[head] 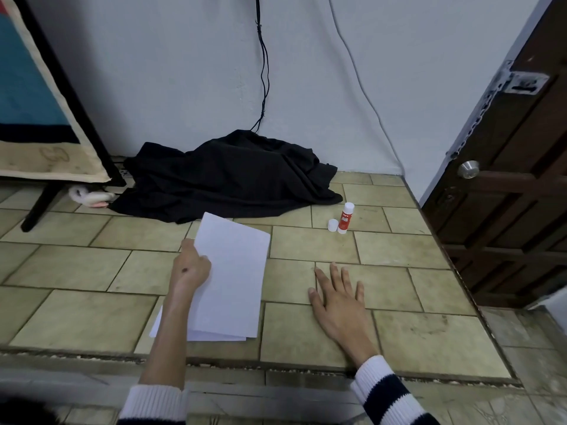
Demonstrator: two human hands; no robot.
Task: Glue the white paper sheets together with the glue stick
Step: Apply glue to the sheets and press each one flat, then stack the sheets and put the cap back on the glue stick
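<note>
I see my left hand (190,265) gripping the white paper sheets (228,277) at their left edge, fingers curled round the edge with the thumb side hidden behind the paper — how many sheets it holds I cannot tell, though at least two layers show at the lower corner. The top sheet is lifted and tilted toward the wall, its far corner pointing at the black cloth (227,179), while the lower edge of the stack sits near the front edge of the tiled floor (92,317).

My right hand (337,299) lies flat on the tiles just right of the sheets, palm down, fingers straight and slightly spread, holding nothing. It does not touch the paper.

The glue stick (345,218) stands upright toward the far right corner of the tiled area, red label and white body, uncapped as far as I can judge — its white cap (332,225) stands on the tile just beside it on the left. Both are well apart from either hand.

The black cloth is heaped against the back wall, with a dark cable (264,72) running down the wall into it. A brown wooden door (515,194) with a metal knob closes the right side, and a framed board (33,96) leans at the far left.
</note>
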